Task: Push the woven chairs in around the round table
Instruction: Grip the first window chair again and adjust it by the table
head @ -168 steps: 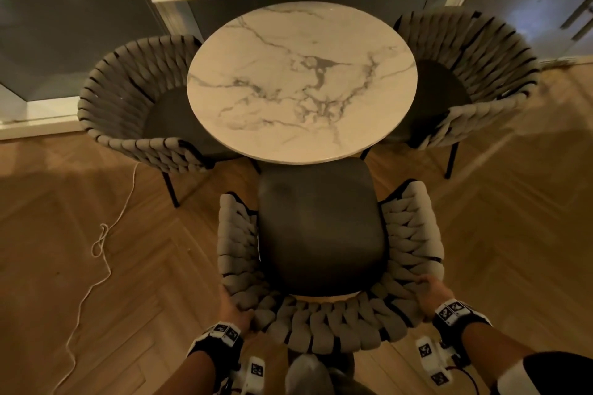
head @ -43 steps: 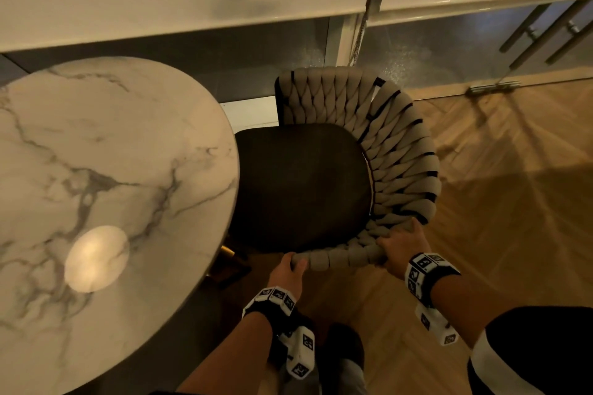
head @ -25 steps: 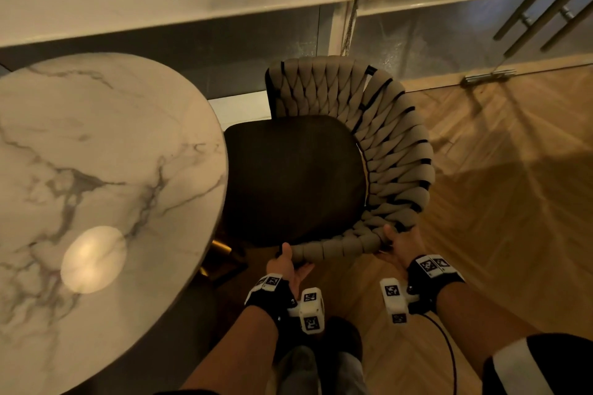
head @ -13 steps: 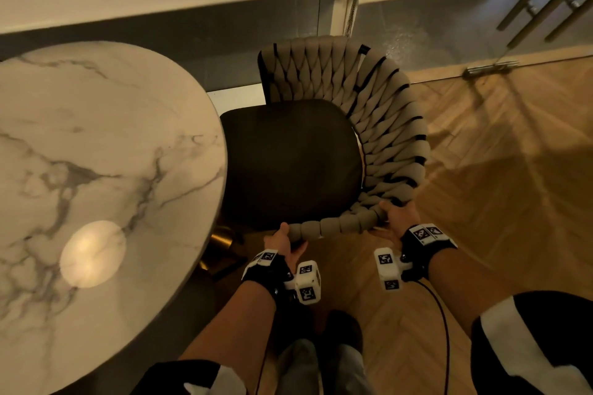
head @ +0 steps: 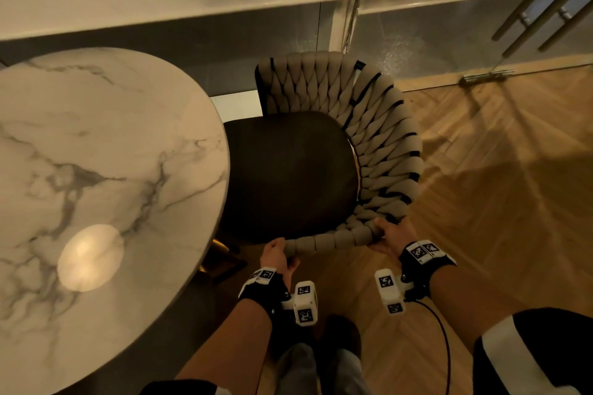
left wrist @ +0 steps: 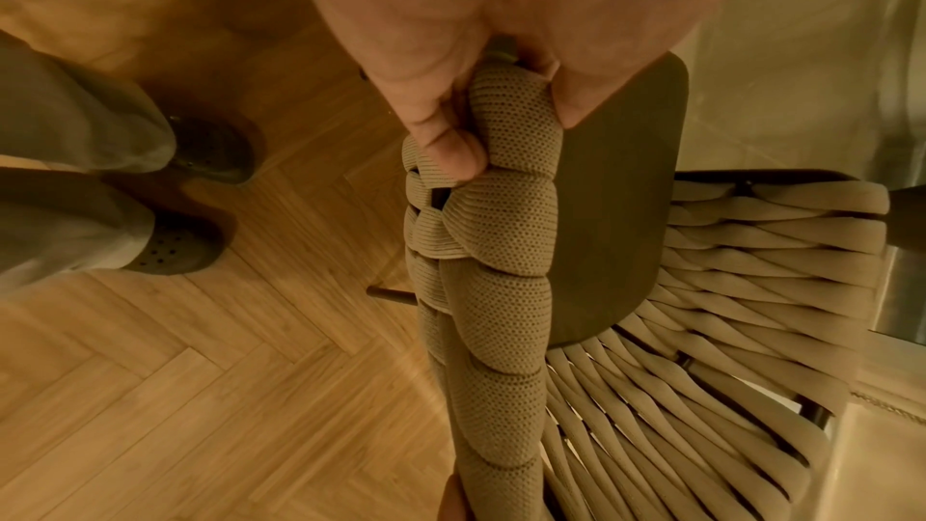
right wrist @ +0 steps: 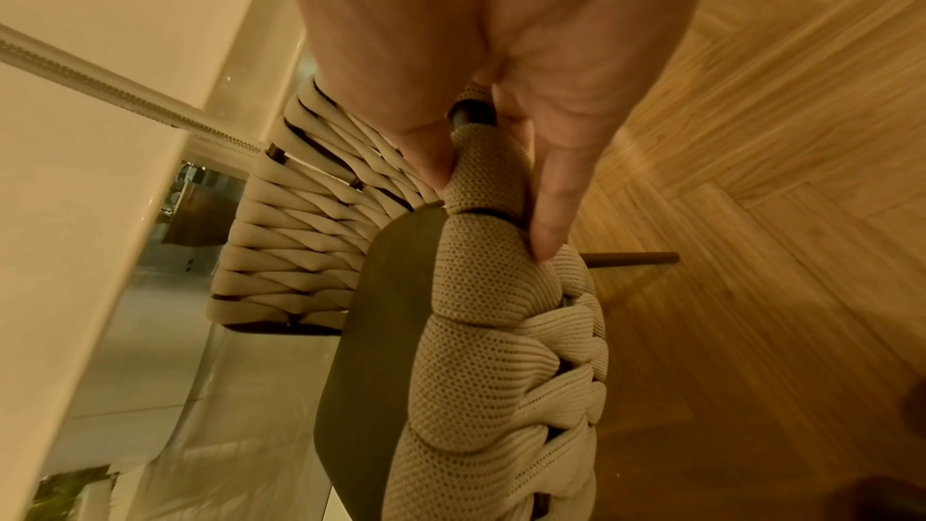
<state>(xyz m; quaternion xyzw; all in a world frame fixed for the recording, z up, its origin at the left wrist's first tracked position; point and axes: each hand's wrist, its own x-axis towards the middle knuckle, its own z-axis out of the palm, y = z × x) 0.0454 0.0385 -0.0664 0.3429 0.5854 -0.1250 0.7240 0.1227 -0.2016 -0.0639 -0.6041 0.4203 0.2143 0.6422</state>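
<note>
Both hands have shifted their hold along the woven rim since a second and a half ago, and the seat now sits further under the worktop's right edge.

Nearest: left hand [head: 278,255] fingers [left wrist: 446,141] clenched round the near arm end of the woven chair [head: 382,151]; right hand [head: 390,236] grasping the rim at the near corner, thumb inside, fingers [right wrist: 556,212] outside.

Beyond: dark seat [head: 288,176] tucked partly beneath the round marble worktop [head: 106,151].

Far: chair back close to the glass wall [head: 417,42].

Risks, as judged: an uneven push could swing the far arm into the glass; the padded weave could slip or twist under grip; legs may snag the table base or scrape the parquet floor [head: 497,186].
</note>
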